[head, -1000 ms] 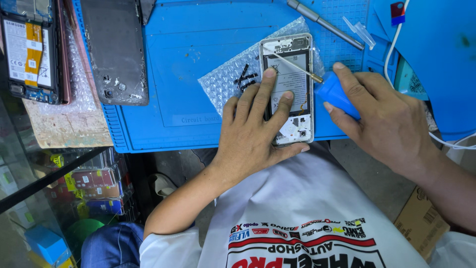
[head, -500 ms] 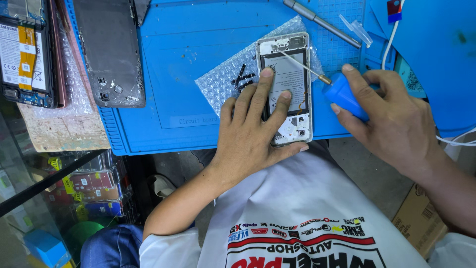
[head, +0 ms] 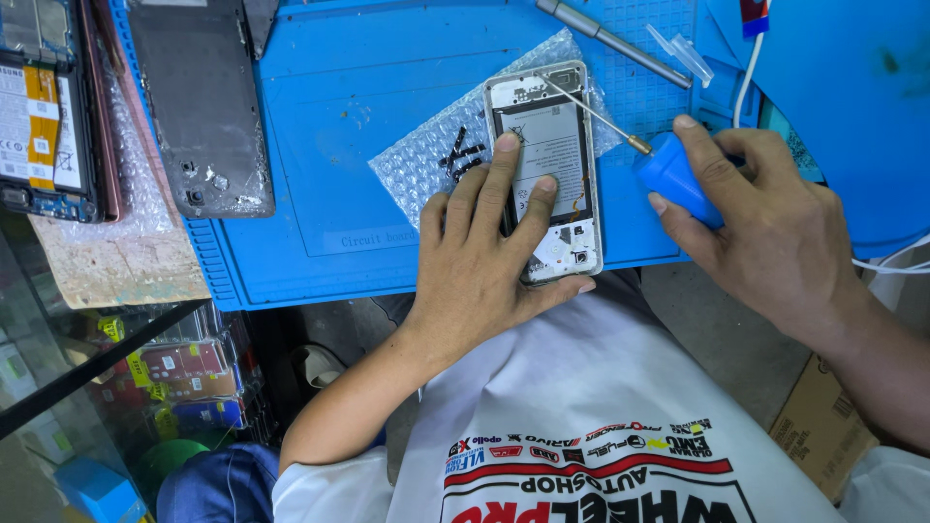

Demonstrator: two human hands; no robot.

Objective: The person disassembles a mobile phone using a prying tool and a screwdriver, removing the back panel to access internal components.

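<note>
Blue repair mat (head: 387, 116) covers the tabletop, near edge at the person's lap. Opened phone (head: 544, 169) lies near that edge on bubble wrap (head: 426, 160). Left hand (head: 484, 261) presses it flat, fingers spread. Right hand (head: 765, 228), fingers closed round blue-handled screwdriver (head: 668, 174); tip has crept from mid-phone to the top corner, so work has moved to an upper screw

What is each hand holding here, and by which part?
Right hand grips the screwdriver by its blue handle. Left hand presses flat on the opened phone, not gripping it.
</note>
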